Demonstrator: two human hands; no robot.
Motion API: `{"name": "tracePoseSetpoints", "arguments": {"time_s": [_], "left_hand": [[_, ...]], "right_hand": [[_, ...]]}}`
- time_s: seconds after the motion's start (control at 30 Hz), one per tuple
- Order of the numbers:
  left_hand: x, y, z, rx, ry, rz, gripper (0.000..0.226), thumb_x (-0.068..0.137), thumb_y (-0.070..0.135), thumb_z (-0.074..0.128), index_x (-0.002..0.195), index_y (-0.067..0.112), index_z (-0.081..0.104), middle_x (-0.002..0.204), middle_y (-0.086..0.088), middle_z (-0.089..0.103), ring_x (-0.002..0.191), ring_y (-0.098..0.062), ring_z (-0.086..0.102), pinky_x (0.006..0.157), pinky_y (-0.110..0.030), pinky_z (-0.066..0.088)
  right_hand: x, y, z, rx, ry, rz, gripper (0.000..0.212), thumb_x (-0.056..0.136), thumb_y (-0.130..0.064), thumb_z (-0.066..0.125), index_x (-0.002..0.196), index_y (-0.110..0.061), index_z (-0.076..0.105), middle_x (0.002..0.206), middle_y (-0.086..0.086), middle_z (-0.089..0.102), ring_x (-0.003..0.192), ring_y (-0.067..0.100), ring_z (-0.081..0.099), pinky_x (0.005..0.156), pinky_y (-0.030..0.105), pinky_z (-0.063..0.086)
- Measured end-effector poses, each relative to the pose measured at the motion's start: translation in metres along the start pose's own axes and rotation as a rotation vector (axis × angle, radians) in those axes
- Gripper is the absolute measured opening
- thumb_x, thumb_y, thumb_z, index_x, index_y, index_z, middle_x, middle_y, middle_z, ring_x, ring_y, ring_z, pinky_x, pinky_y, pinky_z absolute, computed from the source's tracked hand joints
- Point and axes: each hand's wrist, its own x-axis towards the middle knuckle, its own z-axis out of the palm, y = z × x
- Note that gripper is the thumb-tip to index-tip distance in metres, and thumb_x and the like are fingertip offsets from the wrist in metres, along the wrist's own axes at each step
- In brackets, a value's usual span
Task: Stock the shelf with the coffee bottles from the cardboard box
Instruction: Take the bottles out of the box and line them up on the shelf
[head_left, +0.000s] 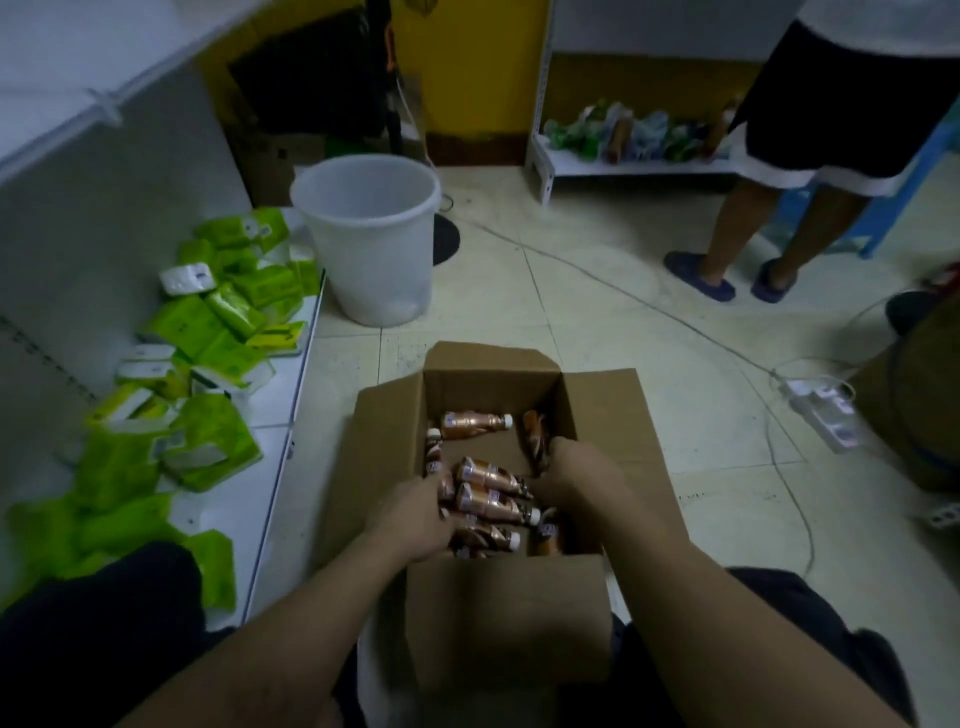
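Item: cardboard box (498, 613), open-topped, four flaps folded outward, standing on pale floor tiles between the person's knees. Contents: coffee bottles (488, 480), copper-brown with white caps, lying loose on their sides, most heaped under and between the hands, one alone beyond the fingertips by the far wall. Left hand (415, 514): inside the box over its near-left corner, fingers curled round bottles at the left of the heap. Right hand (576, 467): inside against the right wall, fingers curled onto a bottle leaning there; the grip itself is partly hidden behind the knuckles. Bare box floor shows ahead of both hands. Left of the left hand, past the left flap: low white shelf (270, 410), its front edge running alongside the box, its back strewn with green packs (218, 322), with a bare strip near the edge. Ahead of the hands: white bucket (371, 244) at the shelf's far end, open tile between it and the box. Right of the right hand: open tile crossed by a cable, then a power strip (821, 410). Far ahead-right: another person's legs (748, 244) before a second shelf (639, 166).
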Motion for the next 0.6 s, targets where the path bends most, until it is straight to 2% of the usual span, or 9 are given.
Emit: {"name": "tracePoseSetpoints", "arguments": {"time_s": [0.07,0.17,0.23,0.33,0.43,0.5,0.6], "left_hand": [[0.012,-0.001,0.007,-0.006,-0.034,0.002,0.041,0.085,0.037,0.064,0.123,0.027,0.053,0.111,0.001,0.063,0.101,-0.02,0.061,0.086,-0.034,0.051],[0.039,-0.011,0.025,0.017,-0.101,-0.015,0.027,0.084,0.037,0.064,0.109,0.029,0.056,0.102,0.005,0.064,0.093,-0.015,0.062,0.084,-0.037,0.054],[0.058,-0.017,0.039,0.033,-0.149,-0.019,0.025,0.081,0.034,0.066,0.105,0.03,0.058,0.099,0.006,0.063,0.089,-0.013,0.062,0.082,-0.037,0.055],[0.09,-0.027,0.061,0.028,-0.234,-0.022,0.033,0.081,0.025,0.067,0.114,0.026,0.059,0.109,0.004,0.062,0.099,-0.017,0.061,0.088,-0.036,0.053],[0.122,-0.037,0.087,0.081,-0.271,-0.016,0.042,0.081,0.027,0.066,0.122,0.022,0.056,0.121,-0.002,0.059,0.108,-0.021,0.058,0.094,-0.038,0.05],[0.143,-0.048,0.11,0.134,-0.323,-0.026,0.051,0.08,0.032,0.067,0.128,0.023,0.051,0.13,-0.003,0.053,0.114,-0.022,0.054,0.097,-0.039,0.048],[0.166,-0.068,0.144,0.151,-0.474,-0.074,0.064,0.077,0.054,0.063,0.134,0.034,0.045,0.142,-0.001,0.042,0.116,-0.021,0.051,0.1,-0.037,0.046]], "right_hand": [[0.018,-0.002,0.008,0.031,-0.094,0.033,0.028,0.082,-0.03,0.068,0.104,-0.016,0.059,0.1,0.005,0.065,0.089,0.02,0.063,0.085,0.036,0.055],[0.048,0.001,0.031,0.097,-0.224,0.094,0.028,0.084,-0.029,0.068,0.105,-0.012,0.06,0.105,0.007,0.063,0.096,0.022,0.062,0.087,0.034,0.053],[0.067,0.01,0.05,0.099,-0.259,0.112,0.036,0.083,-0.03,0.068,0.112,-0.012,0.057,0.107,0.006,0.059,0.1,0.023,0.06,0.088,0.035,0.05],[0.096,0.024,0.08,0.119,-0.337,0.15,0.039,0.084,-0.025,0.07,0.117,-0.011,0.057,0.101,0.004,0.055,0.087,0.019,0.053,0.078,0.031,0.048],[0.122,0.039,0.109,0.127,-0.377,0.16,0.037,0.082,-0.028,0.069,0.115,-0.014,0.059,0.106,0.003,0.059,0.081,0.016,0.052,0.073,0.029,0.044],[0.139,0.049,0.132,0.156,-0.379,0.173,0.048,0.08,-0.034,0.07,0.122,-0.015,0.055,0.115,0.006,0.06,0.09,0.018,0.053,0.078,0.031,0.045],[0.163,0.06,0.164,0.158,-0.396,0.259,0.067,0.079,-0.037,0.07,0.136,-0.013,0.045,0.131,0.01,0.054,0.116,0.028,0.053,0.098,0.04,0.046]]}}
